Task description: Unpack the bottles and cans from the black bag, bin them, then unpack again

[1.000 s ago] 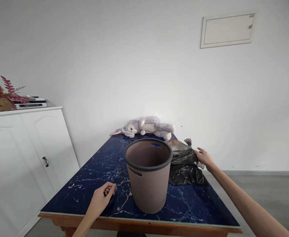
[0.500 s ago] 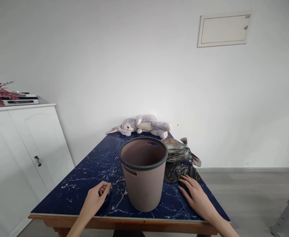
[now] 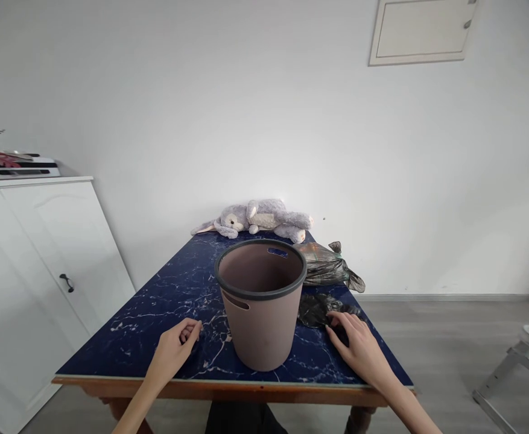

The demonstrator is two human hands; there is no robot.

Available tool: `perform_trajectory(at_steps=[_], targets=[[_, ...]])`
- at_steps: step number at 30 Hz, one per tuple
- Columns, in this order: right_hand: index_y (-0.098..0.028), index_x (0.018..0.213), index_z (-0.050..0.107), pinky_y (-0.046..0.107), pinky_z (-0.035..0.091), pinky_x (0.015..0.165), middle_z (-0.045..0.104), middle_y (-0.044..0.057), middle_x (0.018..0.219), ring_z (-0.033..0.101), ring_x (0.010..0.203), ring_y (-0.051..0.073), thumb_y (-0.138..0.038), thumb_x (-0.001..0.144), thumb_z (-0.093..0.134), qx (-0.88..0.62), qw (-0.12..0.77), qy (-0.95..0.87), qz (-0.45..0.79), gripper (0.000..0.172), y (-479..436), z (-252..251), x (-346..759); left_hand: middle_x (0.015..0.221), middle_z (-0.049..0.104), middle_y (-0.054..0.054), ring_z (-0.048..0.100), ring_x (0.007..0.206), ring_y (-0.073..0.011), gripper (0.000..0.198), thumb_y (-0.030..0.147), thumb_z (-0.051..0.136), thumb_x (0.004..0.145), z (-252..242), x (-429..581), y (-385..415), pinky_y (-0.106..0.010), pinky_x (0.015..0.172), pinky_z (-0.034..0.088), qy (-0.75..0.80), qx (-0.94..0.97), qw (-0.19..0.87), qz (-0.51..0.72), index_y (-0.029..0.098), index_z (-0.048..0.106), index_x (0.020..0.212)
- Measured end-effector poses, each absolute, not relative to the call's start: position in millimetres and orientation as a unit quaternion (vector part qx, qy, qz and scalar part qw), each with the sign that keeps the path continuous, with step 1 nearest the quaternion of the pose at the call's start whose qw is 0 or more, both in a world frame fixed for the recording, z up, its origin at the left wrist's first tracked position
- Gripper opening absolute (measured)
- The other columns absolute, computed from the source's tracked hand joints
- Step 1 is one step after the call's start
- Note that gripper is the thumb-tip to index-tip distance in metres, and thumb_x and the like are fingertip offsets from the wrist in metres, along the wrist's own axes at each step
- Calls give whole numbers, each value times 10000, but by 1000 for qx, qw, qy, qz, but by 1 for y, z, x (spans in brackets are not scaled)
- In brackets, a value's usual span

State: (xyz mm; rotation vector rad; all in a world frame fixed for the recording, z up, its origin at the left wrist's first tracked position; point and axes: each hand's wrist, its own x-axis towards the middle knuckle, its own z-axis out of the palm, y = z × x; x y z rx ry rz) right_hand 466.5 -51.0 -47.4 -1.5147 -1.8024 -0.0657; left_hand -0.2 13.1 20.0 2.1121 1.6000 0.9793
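A brown plastic bin (image 3: 262, 307) with a dark rim stands upright near the front of a dark blue marble-patterned table (image 3: 164, 301). My left hand (image 3: 176, 346) rests on the tabletop left of the bin, fingers curled loosely with nothing visible in them. My right hand (image 3: 357, 343) lies on the table right of the bin, its fingers bent over the edge of a flat black bag (image 3: 318, 308). Behind that, a tied, filled dark bag (image 3: 327, 265) sits by the bin's rim.
A grey plush rabbit (image 3: 257, 218) lies at the table's far end against the white wall. A white cabinet (image 3: 29, 265) stands to the left. A metal-legged stand (image 3: 517, 361) is on the floor at the right.
My right hand left the tied bag, came down to the table and now pulls at the flat black bag, which has bunched closer. The left hand has stayed put.
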Motion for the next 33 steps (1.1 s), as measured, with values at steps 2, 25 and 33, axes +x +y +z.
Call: perform_trajectory(at_steps=[2,25,33], targets=[[-273,1353,533,439,565,889,637,110,1174,690,963,267,-445,1083,441,-600,410,-687,-12,333,-54,-45,467,770,725,-44,638,715,-214,524,697,488,970,21,1,12,-284,705,502,559,738,153,346,237,715,863],[-275,1189,660,294,564,750,694,88,1022,676,857,212,-274,1053,524,-489,430,-755,71,192,-155,-4,415,745,702,-32,626,685,-201,473,628,479,996,16,1,5,-263,653,474,557,753,94,337,230,717,899],[-179,1290,602,320,551,595,700,157,1189,600,542,151,-570,964,548,-704,513,-481,96,511,-116,-22,470,758,702,-14,622,699,-185,447,597,484,1017,11,-1,8,-252,680,468,561,753,83,335,224,706,911]])
